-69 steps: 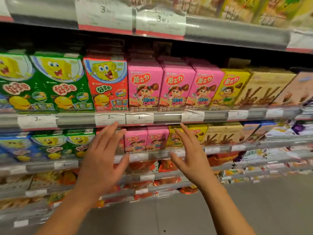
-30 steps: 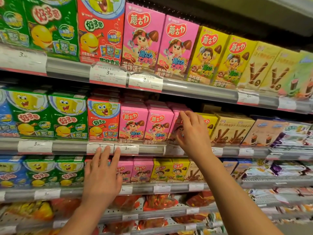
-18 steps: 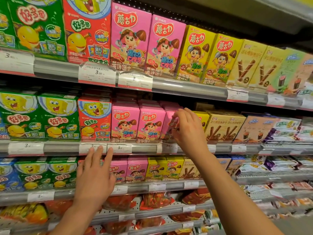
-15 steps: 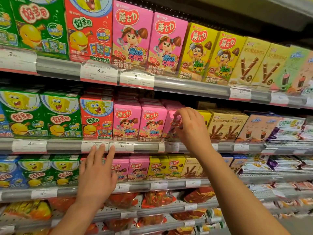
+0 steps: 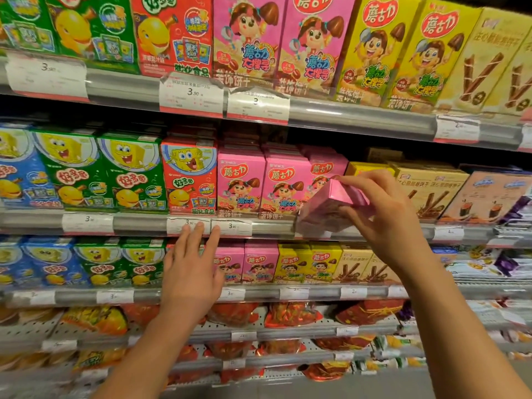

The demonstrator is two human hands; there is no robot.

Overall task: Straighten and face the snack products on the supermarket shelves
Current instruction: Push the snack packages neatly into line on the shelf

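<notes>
My right hand (image 5: 385, 214) grips a pink snack box (image 5: 331, 205) by its top and holds it tilted forward, out past the front rail of the middle shelf (image 5: 138, 223). Two matching pink boxes (image 5: 240, 185) stand upright and face front just left of it. Behind the tilted box another pink box (image 5: 322, 168) shows. My left hand (image 5: 193, 272) hovers flat with straight fingers in front of the shelf below, fingertips near the price tags (image 5: 231, 226); it holds nothing.
Green and red cartoon-sponge boxes (image 5: 129, 171) fill the middle shelf's left; tan stick-biscuit boxes (image 5: 429, 191) stand on its right. The upper shelf (image 5: 359, 116) carries larger pink and yellow boxes (image 5: 377, 50). Lower shelves hold small boxes and red snack bags (image 5: 290, 313).
My right hand has pulled the third pink box out of its row and tipped it forward. The camera has moved closer to the shelves. My left hand stays flat near the price rail.
</notes>
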